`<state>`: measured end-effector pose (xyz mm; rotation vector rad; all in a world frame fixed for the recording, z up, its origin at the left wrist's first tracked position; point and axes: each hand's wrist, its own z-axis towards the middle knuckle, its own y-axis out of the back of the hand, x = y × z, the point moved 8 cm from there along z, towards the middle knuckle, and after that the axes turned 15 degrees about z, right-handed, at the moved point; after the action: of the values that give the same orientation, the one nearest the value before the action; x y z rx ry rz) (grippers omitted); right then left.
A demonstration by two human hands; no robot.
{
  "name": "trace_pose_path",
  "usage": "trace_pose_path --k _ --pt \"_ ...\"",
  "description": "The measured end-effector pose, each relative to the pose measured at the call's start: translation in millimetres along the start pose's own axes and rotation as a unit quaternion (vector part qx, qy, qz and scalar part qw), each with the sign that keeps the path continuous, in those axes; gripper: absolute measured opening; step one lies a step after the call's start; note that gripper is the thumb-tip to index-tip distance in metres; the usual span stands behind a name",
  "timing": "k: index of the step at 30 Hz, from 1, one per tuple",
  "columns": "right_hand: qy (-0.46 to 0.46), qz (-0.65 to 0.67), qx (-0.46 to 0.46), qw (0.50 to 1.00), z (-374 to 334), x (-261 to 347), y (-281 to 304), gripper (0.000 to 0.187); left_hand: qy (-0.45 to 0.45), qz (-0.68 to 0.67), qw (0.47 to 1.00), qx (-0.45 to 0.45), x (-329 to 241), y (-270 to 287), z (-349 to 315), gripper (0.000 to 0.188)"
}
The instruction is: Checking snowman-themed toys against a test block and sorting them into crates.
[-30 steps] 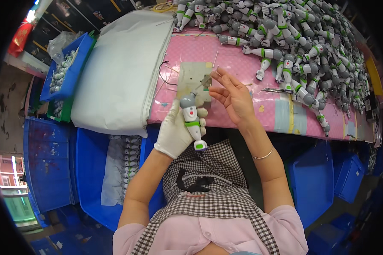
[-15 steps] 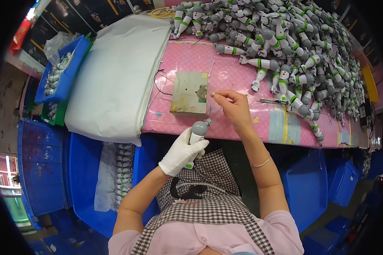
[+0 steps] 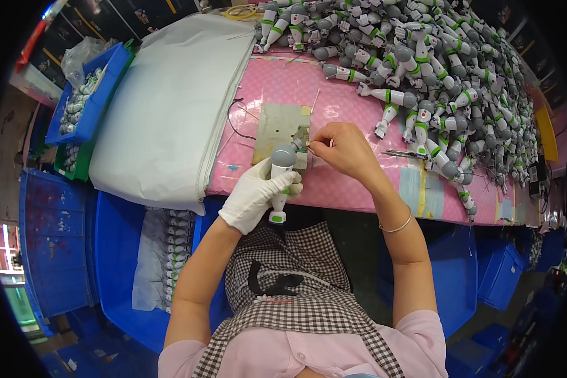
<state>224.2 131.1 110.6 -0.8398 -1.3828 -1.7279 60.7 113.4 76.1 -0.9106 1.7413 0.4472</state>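
My left hand [image 3: 249,196], in a white glove, is wrapped round a toy robot arm [image 3: 283,161]. The toy is white with a grey ball joint and a green band, and its grey end points up and away from me. Just right of that end, my bare right hand [image 3: 345,150] is closed in a pinch on what looks like a thin wire coming from the toy; its tip is hard to make out. Beneath the toy's grey end stands a worn metal box [image 3: 272,120] with a small fitting [image 3: 302,134] at its right side.
A big heap of similar toy arms [image 3: 416,63] covers the table's far right. Tweezers [image 3: 400,153] lie by its edge. White sheets [image 3: 164,113] cover the left side. Blue bins [image 3: 82,120] of parts stand farther left, and a large blue bin [image 3: 123,252] sits below.
My left hand has lifted the toy arm up and slightly left, bringing its grey end over the box's right side. My right hand has come in close to that end.
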Motion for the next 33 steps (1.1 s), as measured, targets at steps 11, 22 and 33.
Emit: trace_pose_path --k 11,22,33 --pt "-0.07 0.093 0.059 0.991 3.4 -10.2 -9.6 0.016 -0.02 0.016 1.0 0.005 -3.4 1.4 4.5 0.03" --pt "0.171 -0.171 -0.2 0.949 85.2 -41.2 87.9 0.022 -0.034 0.01 0.963 -0.267 2.1 117.7 -108.5 0.031" --pt "0.067 -0.323 0.031 0.943 162.9 -145.4 98.4 0.046 0.197 -0.074 0.609 -0.765 349.1 398.2 -457.9 0.032"
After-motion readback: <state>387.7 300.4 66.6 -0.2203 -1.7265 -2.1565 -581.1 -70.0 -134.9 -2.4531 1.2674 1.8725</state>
